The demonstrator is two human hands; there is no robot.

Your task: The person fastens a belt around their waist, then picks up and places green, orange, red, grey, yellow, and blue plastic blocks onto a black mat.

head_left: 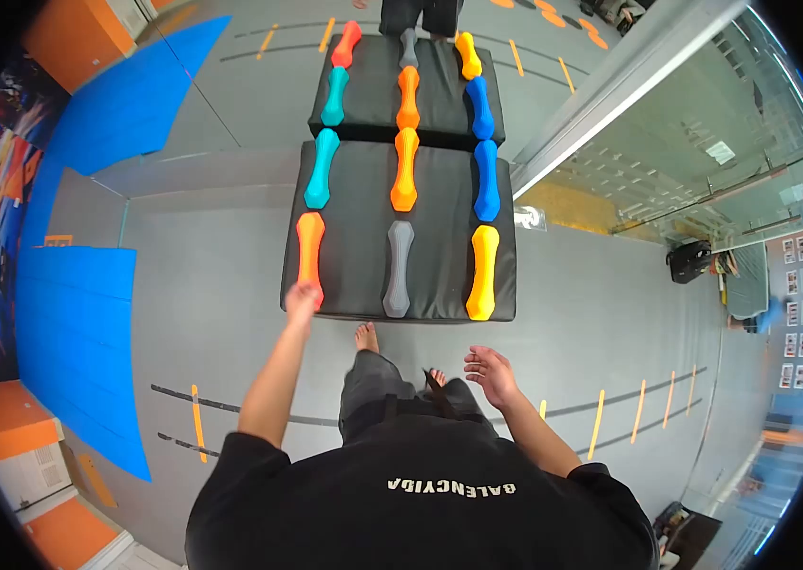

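Your left hand [302, 302] touches the near end of the orange dumbbell [309, 255] at the near-left corner of the mat [439, 256], fingers not yet closed; wrap them around its narrow middle, while your right hand [489, 372] hangs open, empty.

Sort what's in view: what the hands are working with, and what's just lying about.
In hand:
left hand touching the near orange peg
near black mat holding it
right hand, free and open

Lying about:
blue floor mats
black bag
far mat with more pegs
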